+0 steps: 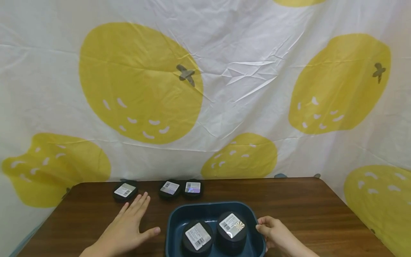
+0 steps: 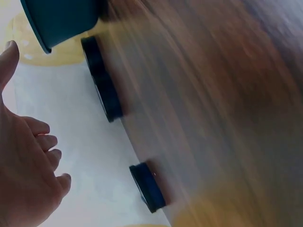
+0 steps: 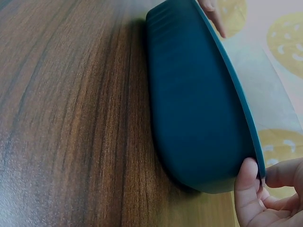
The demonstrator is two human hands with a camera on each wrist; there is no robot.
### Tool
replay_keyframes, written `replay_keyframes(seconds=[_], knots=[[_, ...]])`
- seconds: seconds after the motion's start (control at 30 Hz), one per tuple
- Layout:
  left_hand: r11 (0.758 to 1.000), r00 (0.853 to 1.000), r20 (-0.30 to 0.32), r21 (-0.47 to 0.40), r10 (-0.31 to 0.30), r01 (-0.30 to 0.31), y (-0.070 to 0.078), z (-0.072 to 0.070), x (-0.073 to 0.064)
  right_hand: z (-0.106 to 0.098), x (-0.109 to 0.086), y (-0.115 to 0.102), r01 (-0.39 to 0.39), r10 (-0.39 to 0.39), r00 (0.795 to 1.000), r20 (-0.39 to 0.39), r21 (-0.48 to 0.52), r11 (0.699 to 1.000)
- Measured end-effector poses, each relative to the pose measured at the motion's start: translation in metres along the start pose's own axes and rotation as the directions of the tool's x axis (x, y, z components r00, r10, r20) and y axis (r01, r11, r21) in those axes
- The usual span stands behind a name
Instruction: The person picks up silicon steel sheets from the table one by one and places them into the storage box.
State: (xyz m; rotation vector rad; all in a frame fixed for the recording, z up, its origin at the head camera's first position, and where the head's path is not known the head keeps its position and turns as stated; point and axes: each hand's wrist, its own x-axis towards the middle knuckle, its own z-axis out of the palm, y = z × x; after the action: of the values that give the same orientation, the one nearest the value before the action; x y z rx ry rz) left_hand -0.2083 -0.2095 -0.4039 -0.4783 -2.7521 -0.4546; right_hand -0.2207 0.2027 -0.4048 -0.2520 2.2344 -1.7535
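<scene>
A dark blue plastic tray (image 1: 208,206) sits at the front middle of the table, holding round black containers with white labels. One labelled container (image 1: 198,237) is on its left side; a taller black stack (image 1: 232,230) stands on its right. My right hand (image 1: 277,233) pinches the tray's right rim between thumb and fingers; the right wrist view shows this grip on the rim (image 3: 251,127). My left hand (image 1: 128,225) hovers left of the tray, fingers extended, holding nothing. Just beyond its fingertips lies a round black container (image 1: 125,191) with a white label.
Two more labelled black containers, a left one (image 1: 169,189) and a right one (image 1: 193,188), lie side by side near the back edge of the brown wooden table (image 1: 308,207). Behind it hangs a white cloth (image 1: 244,85) printed with yellow fruit.
</scene>
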Motion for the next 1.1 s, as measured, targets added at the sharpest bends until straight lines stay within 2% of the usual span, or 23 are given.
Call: replay_keyframes(seconds=[0.3,0.67,0.83,1.1], knots=[[0.998,0.999,-0.006,0.050,-0.038,0.038,-0.019,0.002,-0.005,-0.001,0.000,0.001,-0.012,0.012,1.000,0.000,-0.026,1.000],[0.991,0.993,0.033,0.068,-0.114,0.111,-0.046,0.003,-0.011,-0.001,0.000,0.001,-0.011,0.011,1.000,-0.003,-0.025,1.000],[0.986,0.984,0.068,0.053,-0.163,0.160,-0.058,0.003,-0.013,-0.002,0.001,0.002,0.002,-0.002,1.000,0.004,-0.022,1.000],[0.983,0.983,0.041,0.051,-0.176,0.174,-0.072,0.004,-0.017,-0.001,0.000,0.000,0.001,-0.001,1.000,0.003,-0.014,1.000]])
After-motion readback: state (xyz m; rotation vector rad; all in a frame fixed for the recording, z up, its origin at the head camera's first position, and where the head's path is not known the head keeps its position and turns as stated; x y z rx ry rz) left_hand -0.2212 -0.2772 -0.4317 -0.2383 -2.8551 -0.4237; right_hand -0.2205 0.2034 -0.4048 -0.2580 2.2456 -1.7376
